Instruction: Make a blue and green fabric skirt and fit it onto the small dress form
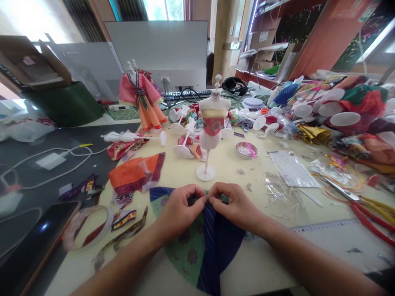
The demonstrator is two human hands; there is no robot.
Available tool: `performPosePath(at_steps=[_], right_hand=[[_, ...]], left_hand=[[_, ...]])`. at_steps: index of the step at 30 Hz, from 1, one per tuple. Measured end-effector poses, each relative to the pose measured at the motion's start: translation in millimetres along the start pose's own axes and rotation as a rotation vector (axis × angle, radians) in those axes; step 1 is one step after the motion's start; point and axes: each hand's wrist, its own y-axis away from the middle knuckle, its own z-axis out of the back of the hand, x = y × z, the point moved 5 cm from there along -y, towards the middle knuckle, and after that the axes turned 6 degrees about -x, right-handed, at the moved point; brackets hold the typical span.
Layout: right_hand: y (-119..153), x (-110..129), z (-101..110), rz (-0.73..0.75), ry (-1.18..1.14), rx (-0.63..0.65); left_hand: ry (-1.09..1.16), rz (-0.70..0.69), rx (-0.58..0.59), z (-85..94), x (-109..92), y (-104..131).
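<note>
Both hands pinch the top edge of a green and navy piece of fabric (193, 250) on the table. The green side has a flower print, and the navy part, with thin pale stripes, is folded down the middle. My left hand (182, 207) grips the edge between thumb and forefinger. Close beside it, nearly touching, my right hand (233, 203) pinches the same edge. Just beyond them stands a small white mannequin (212, 142) with a red and gold band around its chest. Orange fabric (132, 172) lies to the left of my hands.
A tape roll (108, 224) and a phone (37, 246) lie at left. On the right are scissors (342, 191), clear plastic packets (290, 168) and a ruler (333, 228). A small bowl (239, 150) holds a pink stick. A dressed mannequin (142, 96) stands behind, before a monitor (157, 49).
</note>
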Motion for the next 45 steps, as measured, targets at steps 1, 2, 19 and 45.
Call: performPosePath(at_steps=[1, 2, 19, 45], right_hand=[[0.3, 0.2, -0.1, 0.009, 0.009, 0.004], [0.5, 0.3, 0.0, 0.015, 0.011, 0.008], [-2.4, -2.4, 5.3, -0.104, -0.196, 0.067], [-1.0, -5.5, -3.3, -0.051, -0.073, 0.110]], left_hand=[[-0.006, -0.008, 0.001, 0.0, -0.6, 0.0], [-0.007, -0.012, 0.003, 0.0, -1.0, 0.0], [0.255, 0.208, 0.027, 1.1, 14.9, 0.5], [0.056, 0.007, 0.045, -3.5, 1.8, 2.0]])
